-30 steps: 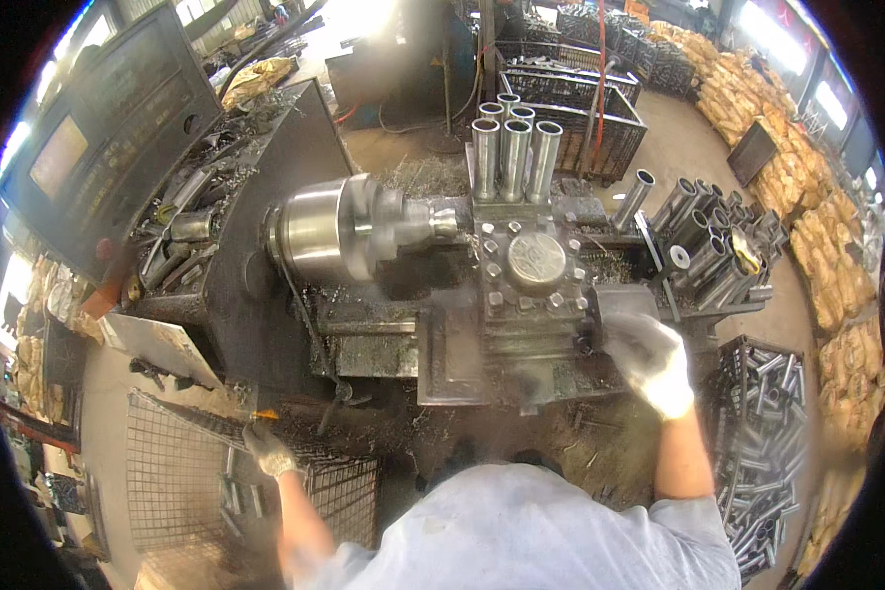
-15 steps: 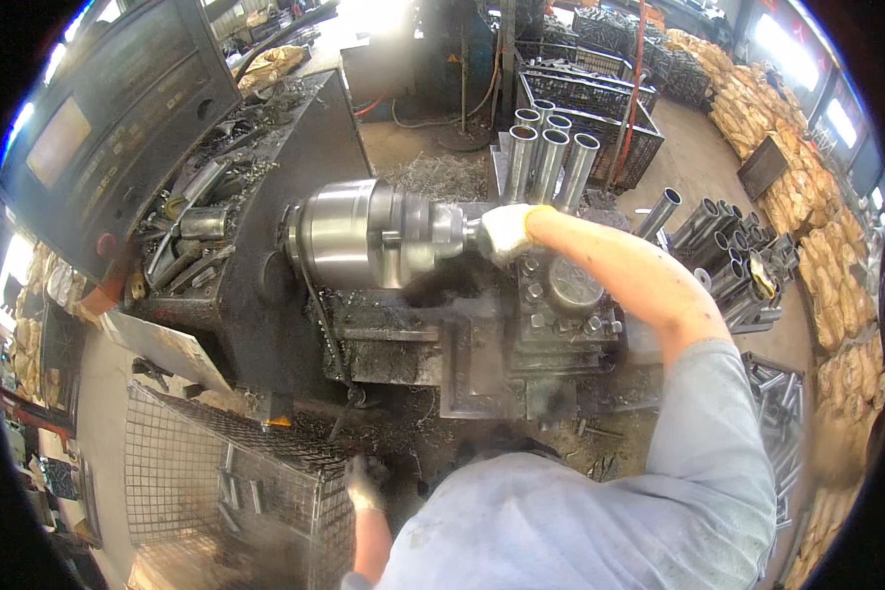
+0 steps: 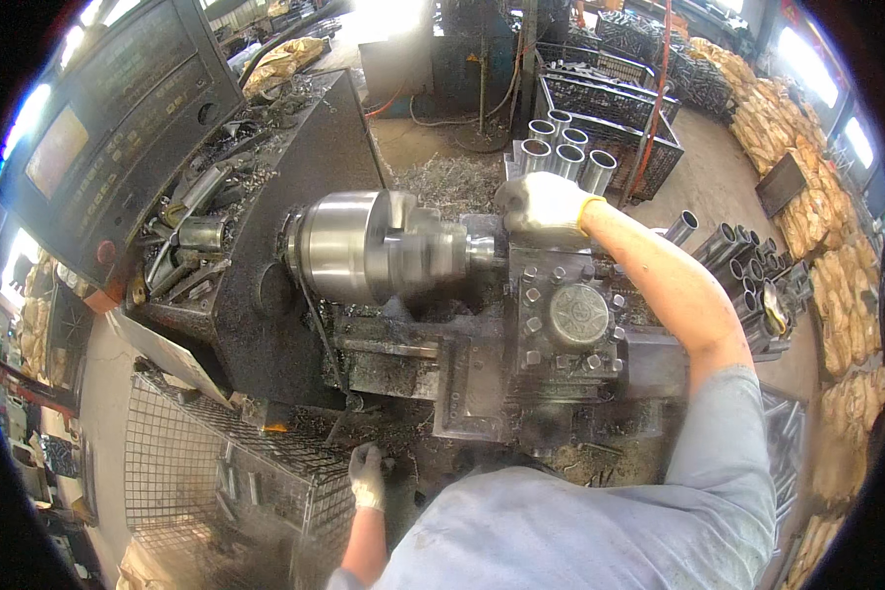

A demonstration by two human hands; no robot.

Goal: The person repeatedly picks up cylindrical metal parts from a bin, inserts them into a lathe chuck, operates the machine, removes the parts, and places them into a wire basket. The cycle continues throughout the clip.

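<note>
A lathe chuck (image 3: 339,246) sits left of centre, its jaws blurred. A short bright metal tube (image 3: 480,246) sticks out of the jaws. My right hand (image 3: 546,203), in a white glove, is just right of that tube's end and behind the tool post (image 3: 577,315). Its fingers curl down, and whatever they hold is hidden. Several upright steel tubes (image 3: 567,160) stand right behind it. Low in the view, my gloved left hand (image 3: 367,476) is closed beside the wire basket's rim. A dark piece shows at its fingers, too unclear to name.
The wire basket (image 3: 182,452) at lower left holds a few tubes. More tubes (image 3: 737,261) are stacked at the right. Metal chips (image 3: 452,182) lie behind the chuck. A control panel (image 3: 118,128) rises at the left, and dark mesh crates (image 3: 639,138) stand at the back.
My right hand has moved from the tube end at the chuck to the right and back. My left hand has shifted slightly up. The view has also shifted a little.
</note>
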